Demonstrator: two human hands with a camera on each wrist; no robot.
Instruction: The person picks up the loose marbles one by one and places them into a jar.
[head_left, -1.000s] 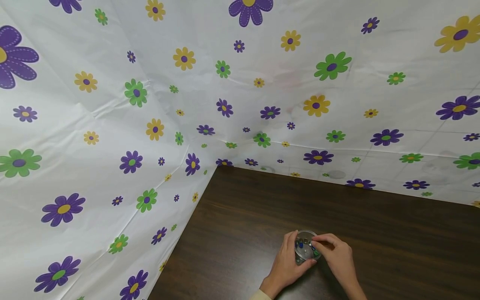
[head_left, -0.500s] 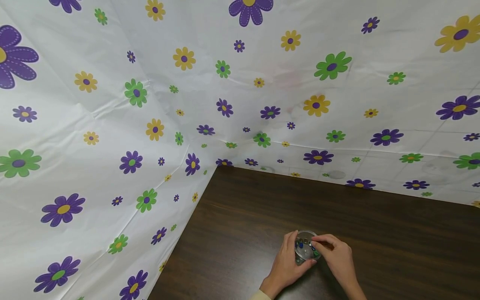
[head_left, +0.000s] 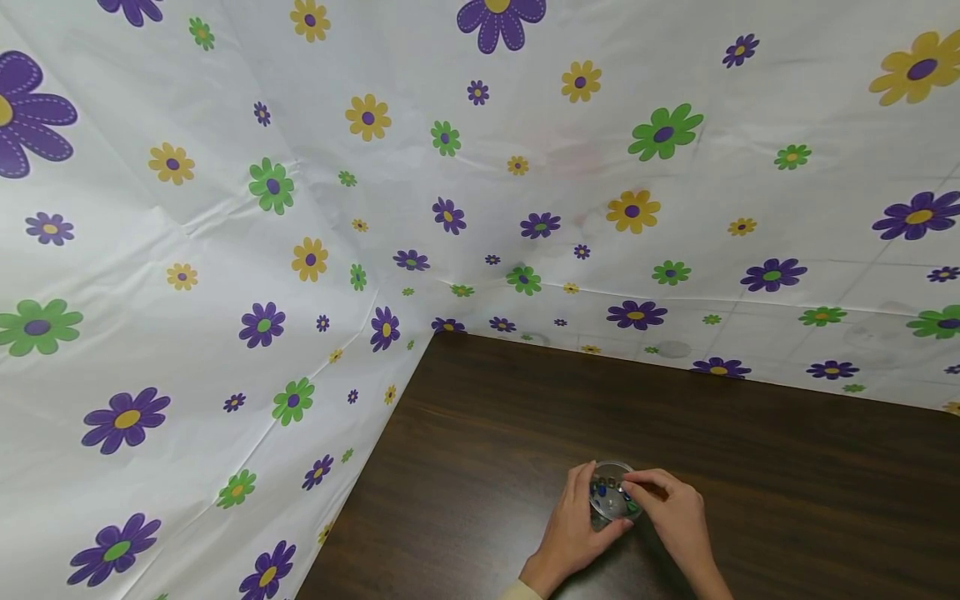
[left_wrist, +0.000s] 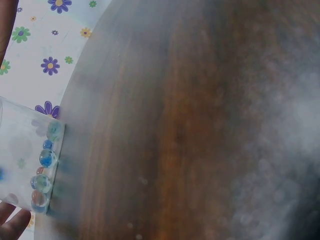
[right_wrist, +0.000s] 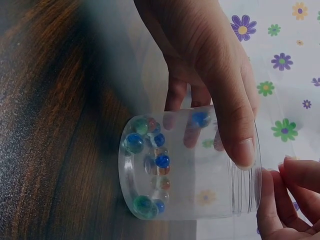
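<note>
A clear jar [right_wrist: 200, 170] with a threaded neck stands on the dark table. Blue, green and reddish marbles [right_wrist: 162, 161] ring its bottom. My left hand [head_left: 573, 521] grips the jar's side, thumb toward me and fingers round the far wall. A blurred blue spot [right_wrist: 201, 119] shows halfway up the wall, near those fingers. My right hand [head_left: 675, 512] is at the mouth, its index finger reaching over the rim. In the right wrist view, its fingertips [right_wrist: 287, 162] bunch together just at the rim; I cannot tell whether they pinch anything. The left wrist view catches part of the jar [left_wrist: 20, 145].
Dark wood-grain tabletop [head_left: 510, 417] spreads around the jar. White plastic sheeting [head_left: 525, 150] with purple, green and yellow flowers hangs behind the table and along its left side, meeting in a corner. A light sleeve [head_left: 521, 592] covers the left wrist.
</note>
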